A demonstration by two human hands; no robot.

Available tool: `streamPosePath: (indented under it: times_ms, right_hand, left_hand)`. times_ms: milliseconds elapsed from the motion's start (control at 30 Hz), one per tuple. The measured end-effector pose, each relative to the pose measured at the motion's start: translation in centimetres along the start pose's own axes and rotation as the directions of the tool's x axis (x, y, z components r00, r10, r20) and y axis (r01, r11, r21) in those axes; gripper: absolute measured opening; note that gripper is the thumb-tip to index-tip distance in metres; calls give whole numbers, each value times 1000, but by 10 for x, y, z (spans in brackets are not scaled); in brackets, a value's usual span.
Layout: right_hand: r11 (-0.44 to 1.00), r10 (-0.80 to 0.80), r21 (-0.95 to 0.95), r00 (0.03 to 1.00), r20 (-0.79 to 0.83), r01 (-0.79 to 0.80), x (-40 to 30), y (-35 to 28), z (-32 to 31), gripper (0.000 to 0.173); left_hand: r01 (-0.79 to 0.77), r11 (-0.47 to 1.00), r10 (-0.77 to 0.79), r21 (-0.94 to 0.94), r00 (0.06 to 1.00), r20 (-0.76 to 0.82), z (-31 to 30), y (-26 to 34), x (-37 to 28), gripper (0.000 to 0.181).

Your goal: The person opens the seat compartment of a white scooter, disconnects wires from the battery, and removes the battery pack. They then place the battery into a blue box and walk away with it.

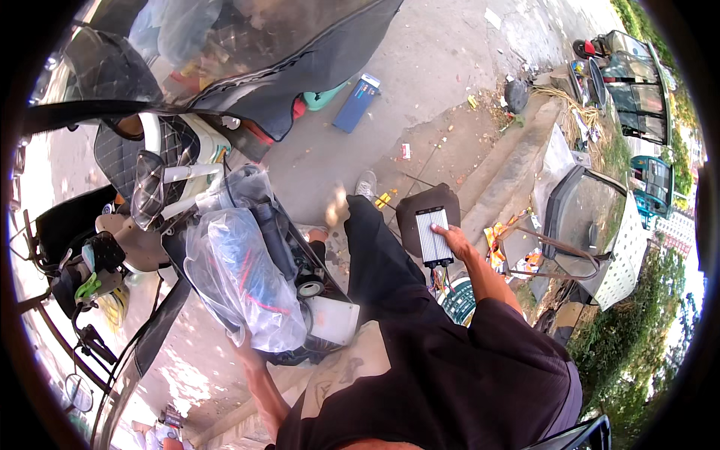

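My right hand holds a finned silver metal controller box, thumb on its top face, above a brown stool seat. Several coloured wires hang from the box's lower end. My left hand is at the lower edge of a clear plastic bag with blue and red things inside; its fingers are mostly hidden by the bag, so its grip cannot be told. The bag lies on an opened vehicle body, beside a black cylinder and a whitish plastic box.
A blue carton lies on the pavement ahead, near the dark vehicle cover. A green plastic basket stands near my right arm. A concrete kerb, litter and a dotted white cover are at the right.
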State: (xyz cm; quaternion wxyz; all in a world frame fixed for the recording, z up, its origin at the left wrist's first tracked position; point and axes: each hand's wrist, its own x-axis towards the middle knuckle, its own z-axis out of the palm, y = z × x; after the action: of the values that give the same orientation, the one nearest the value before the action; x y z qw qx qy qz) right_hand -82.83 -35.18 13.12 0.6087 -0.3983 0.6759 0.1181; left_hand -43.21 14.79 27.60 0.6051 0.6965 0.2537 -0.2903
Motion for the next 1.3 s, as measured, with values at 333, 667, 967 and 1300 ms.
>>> streamPosePath:
  times_ms: [333, 667, 967, 1300]
  right_hand:
    - [990, -82, -130, 974, -211, 55, -11, 51, -59, 90]
    - [958, 177, 270, 937, -301, -94, -38, 138, -79, 90]
    - [809, 330, 577, 900, -283, -115, 48, 112, -47, 116]
    - [457, 459, 889, 851, -256, 21, 123, 165, 4, 79]
  left_hand:
    - [-146, 937, 13, 317, 923, 385, 245, 66, 1, 70]
    - [-387, 726, -237, 568, 634, 736, 560, 15, 0, 64]
    - [-485, 566, -634, 666, 260, 728, 863, -172, -90, 51]
    - [-752, 300, -802, 587, 135, 583, 1011, -529, -216, 76]
